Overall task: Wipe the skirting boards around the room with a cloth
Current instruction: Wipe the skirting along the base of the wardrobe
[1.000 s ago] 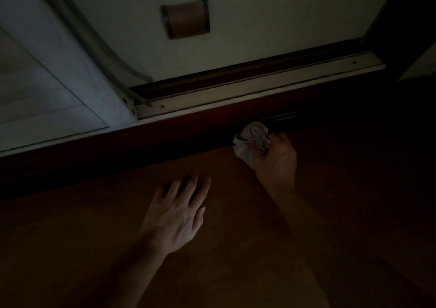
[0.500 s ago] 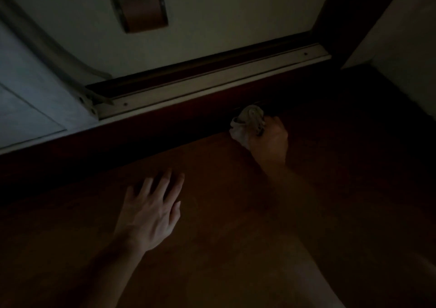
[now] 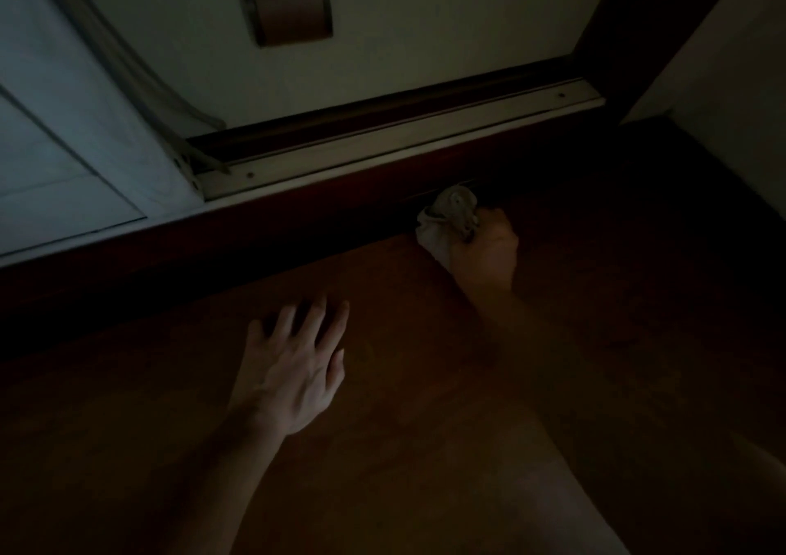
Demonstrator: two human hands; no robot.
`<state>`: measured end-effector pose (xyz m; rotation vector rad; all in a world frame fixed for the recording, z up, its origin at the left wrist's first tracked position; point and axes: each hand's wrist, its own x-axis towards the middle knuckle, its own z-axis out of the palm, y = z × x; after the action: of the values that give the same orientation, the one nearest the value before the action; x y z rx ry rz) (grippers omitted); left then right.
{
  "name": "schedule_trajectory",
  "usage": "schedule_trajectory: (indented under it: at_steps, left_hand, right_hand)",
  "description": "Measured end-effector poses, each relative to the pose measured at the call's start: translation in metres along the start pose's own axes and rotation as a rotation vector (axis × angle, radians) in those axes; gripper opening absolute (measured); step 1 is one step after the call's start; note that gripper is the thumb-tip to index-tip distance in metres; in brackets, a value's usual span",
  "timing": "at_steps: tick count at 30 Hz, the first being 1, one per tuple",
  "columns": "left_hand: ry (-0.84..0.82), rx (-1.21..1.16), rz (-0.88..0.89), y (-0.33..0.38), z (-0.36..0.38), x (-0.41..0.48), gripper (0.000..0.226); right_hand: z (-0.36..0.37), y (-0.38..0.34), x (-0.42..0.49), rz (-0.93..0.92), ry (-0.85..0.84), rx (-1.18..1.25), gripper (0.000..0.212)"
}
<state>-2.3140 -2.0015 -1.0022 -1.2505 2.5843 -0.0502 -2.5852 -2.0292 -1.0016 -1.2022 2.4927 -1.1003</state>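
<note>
Cloth looked soft and light, up against the dark skirting board | your right hand held it bunched in a fist | your left hand lay flat, holding nothing.

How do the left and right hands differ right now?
The left hand is open with its fingers spread; the right hand is curled into a fist. The left hand holds nothing; the right hand grips a bunched cloth. The left hand is back over the wooden floor; the right hand is at the dark skirting board. Both are bare.
</note>
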Motion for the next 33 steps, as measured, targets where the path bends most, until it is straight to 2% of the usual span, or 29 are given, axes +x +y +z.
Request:
schedule_trajectory:
  at_steps: [5, 9, 15, 18, 20, 25, 28, 31, 33]
  left_hand:
    - [0.004, -0.002, -0.002, 0.001, -0.004, -0.001, 0.065]
    - [0.009, -0.030, -0.014, 0.001, -0.005, -0.002, 0.062]
    - [0.004, -0.032, -0.002, 0.000, -0.003, -0.002, 0.060]
    - [0.008, -0.060, 0.007, -0.001, -0.005, 0.002, 0.062]
    - [0.044, -0.094, 0.007, 0.004, -0.006, 0.009, 0.061]
    - [0.104, -0.224, 0.016, 0.048, -0.016, 0.052, 0.060]
    - [0.121, -0.255, 0.005, 0.071, -0.013, 0.070, 0.060]
    - [0.137, -0.253, -0.031, 0.075, -0.008, 0.074, 0.058]
    - [0.129, -0.256, -0.024, 0.075, -0.008, 0.074, 0.059]
  right_hand:
    - [0.035, -0.046, -0.053, -0.112, -0.060, 0.099, 0.015]
    - [0.048, -0.067, -0.075, -0.166, -0.139, 0.169, 0.027]
    - [0.044, -0.061, -0.068, -0.004, 0.005, 0.161, 0.023]
    - [0.045, -0.061, -0.071, -0.131, -0.107, 0.181, 0.031]
    - [0.037, -0.049, -0.058, -0.179, -0.109, 0.166, 0.030]
    - [0.003, -0.003, -0.005, -0.094, -0.015, 0.074, 0.015]
    - [-0.013, 0.023, 0.023, -0.033, 0.033, 0.050, 0.016]
    - [-0.023, 0.039, 0.042, 0.106, 0.102, 0.011, 0.018]
    - [-0.023, 0.038, 0.042, 0.070, 0.090, 0.026, 0.017]
